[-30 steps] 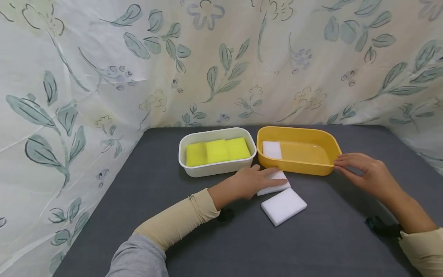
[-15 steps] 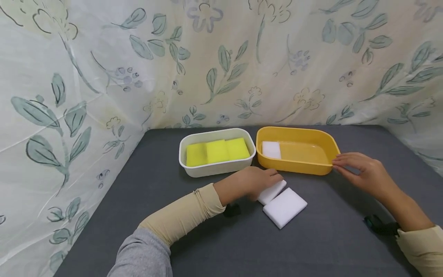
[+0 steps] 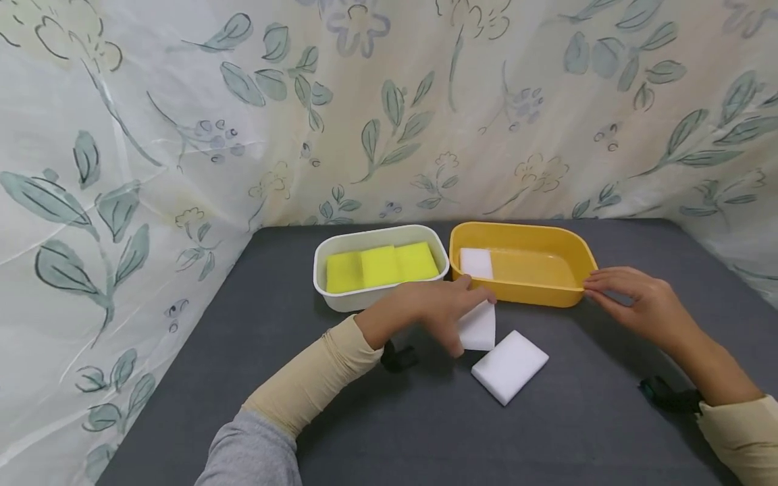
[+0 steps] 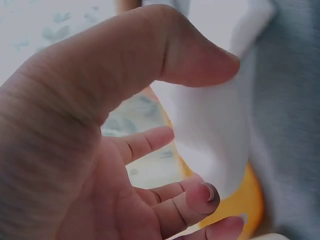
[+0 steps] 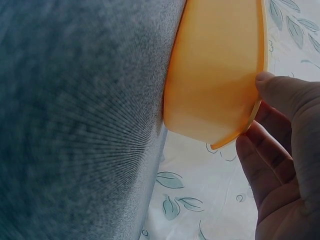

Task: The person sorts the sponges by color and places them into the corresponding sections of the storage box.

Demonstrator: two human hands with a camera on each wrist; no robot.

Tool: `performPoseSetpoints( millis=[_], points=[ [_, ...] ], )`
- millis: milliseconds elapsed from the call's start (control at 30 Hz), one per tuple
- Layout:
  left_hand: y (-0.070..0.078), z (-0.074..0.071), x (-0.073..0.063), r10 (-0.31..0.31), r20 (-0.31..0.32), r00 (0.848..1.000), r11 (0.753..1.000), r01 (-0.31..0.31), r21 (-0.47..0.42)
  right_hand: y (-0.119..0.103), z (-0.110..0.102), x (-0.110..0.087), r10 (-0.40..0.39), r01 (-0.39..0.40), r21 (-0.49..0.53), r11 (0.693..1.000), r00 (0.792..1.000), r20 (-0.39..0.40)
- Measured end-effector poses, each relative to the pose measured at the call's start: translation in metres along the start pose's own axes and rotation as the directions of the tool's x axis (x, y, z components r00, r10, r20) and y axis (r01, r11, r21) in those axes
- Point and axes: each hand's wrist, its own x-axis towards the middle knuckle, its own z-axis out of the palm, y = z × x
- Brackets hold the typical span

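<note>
In the head view a white sponge (image 3: 479,328) lies in front of the yellow container, partly covered by my left hand (image 3: 428,309). That hand is spread over it, the thumb at its near left corner and the fingers at its far edge. The left wrist view has the same sponge (image 4: 210,125) between thumb and fingertips, blurred. A second white sponge (image 3: 509,368) lies on the table to the right. My right hand (image 3: 638,300) pinches the near right rim of the yellow container (image 3: 516,291), seen closely as a container wall (image 5: 215,75) in the right wrist view.
One white sponge (image 3: 477,263) is inside the yellow container at its left end. Beside it stands a white container (image 3: 358,301) with three yellow sponges (image 3: 381,267). A patterned curtain (image 3: 377,121) hangs behind the dark table (image 3: 273,378).
My left hand has spread its fingers and thumb after curling over the sponge, which has turned and shifted toward the yellow container. The second sponge has slid slightly right. My right hand keeps its hold.
</note>
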Motion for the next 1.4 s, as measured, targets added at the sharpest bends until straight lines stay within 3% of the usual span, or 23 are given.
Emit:
performPoseSetpoints(
  millis=[200,367,533,733,1200,1300,1400],
  points=[
    [0.013,-0.021,-0.003,0.035,-0.089,0.995,0.999,-0.036,-0.007,0.0,0.001,0.0,0.004,-0.004,-0.003,1.0,1.0,-0.001],
    [0.02,-0.03,0.012,0.034,-0.16,0.987,0.999,-0.03,0.028,0.0,0.002,0.001,0.007,-0.007,-0.004,1.0,1.0,-0.005],
    [0.025,-0.028,0.033,0.042,-0.144,0.989,0.995,-0.028,0.096,0.001,0.003,-0.003,0.005,-0.005,0.007,1.0,1.0,0.003],
    [0.027,-0.027,0.042,0.036,-0.159,0.987,0.987,-0.01,0.161,0.004,0.003,-0.004,-0.063,0.064,0.034,0.997,0.997,-0.04],
    [0.029,-0.039,0.048,0.099,-0.11,0.989,0.992,-0.09,0.083,0.003,-0.005,-0.005,-0.018,0.018,0.03,0.999,1.0,0.002],
    [0.026,-0.037,0.053,0.125,-0.164,0.978,0.99,-0.112,0.087,0.002,-0.005,-0.004,-0.015,0.015,0.041,0.999,1.0,0.007],
    [0.022,-0.034,0.06,0.139,-0.257,0.956,0.988,-0.118,0.095,0.001,-0.005,-0.003,-0.01,0.01,0.042,0.999,1.0,0.013]
  ],
)
